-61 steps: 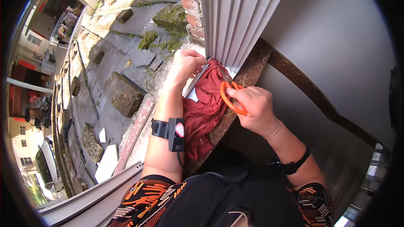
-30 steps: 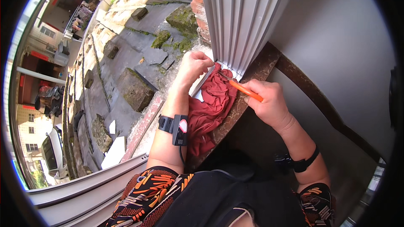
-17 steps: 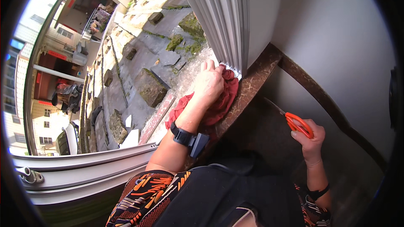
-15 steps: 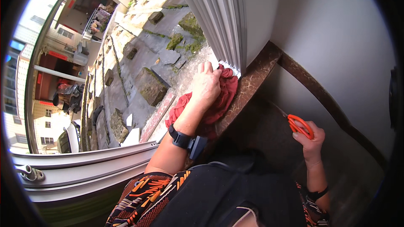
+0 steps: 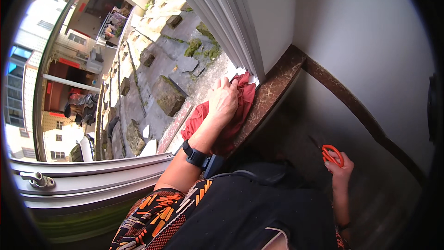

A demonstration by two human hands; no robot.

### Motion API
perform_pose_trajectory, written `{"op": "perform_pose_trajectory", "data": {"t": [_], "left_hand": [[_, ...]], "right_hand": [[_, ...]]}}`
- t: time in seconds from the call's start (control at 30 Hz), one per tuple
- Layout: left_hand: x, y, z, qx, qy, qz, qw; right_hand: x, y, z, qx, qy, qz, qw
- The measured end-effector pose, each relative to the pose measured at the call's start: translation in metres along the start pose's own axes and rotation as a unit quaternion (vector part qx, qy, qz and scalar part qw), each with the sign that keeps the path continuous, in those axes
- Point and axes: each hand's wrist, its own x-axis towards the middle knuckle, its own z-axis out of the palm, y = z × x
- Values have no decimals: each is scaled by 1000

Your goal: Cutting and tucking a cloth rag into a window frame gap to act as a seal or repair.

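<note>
My left hand [image 5: 223,101] presses down on a crumpled red cloth [image 5: 241,106], its fingers curled into the fabric. The cloth lies over the window track at the foot of the white frame [image 5: 231,23], against the brown marbled sill [image 5: 273,81]. Off to the right, my right hand [image 5: 341,166] is closed around the orange handles of a pair of scissors [image 5: 332,155]. Their dark blades point up and left, away from the cloth, and are hard to make out against the shadow. A black band with a device [image 5: 198,156] sits on my left wrist.
A sliding window sash with a metal latch [image 5: 39,179] stands at the left. Beyond the opening lie mossy stone blocks [image 5: 169,95] on grey ground, with buildings farther off. A pale wall [image 5: 365,41] with a brown skirting strip [image 5: 351,97] rises on the right.
My left hand has shifted slightly left and down with the cloth, its fingers now flatter over it. The right hand with the scissors has dropped a little. The whole view has tilted slightly.
</note>
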Motion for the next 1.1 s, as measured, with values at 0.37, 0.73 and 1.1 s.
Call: {"op": "perform_pose_trajectory", "data": {"t": [0.37,0.73,1.1], "left_hand": [[15,33,19,-65,141,11,988],[46,17,27,-14,85,65,994],[8,-5,9,-226,248,-17,942]], "right_hand": [[28,-10,13,-58,-51,-81,994],[42,2,34,-102,-108,-107,983],[26,30,-2,-69,-22,-13,997]]}}
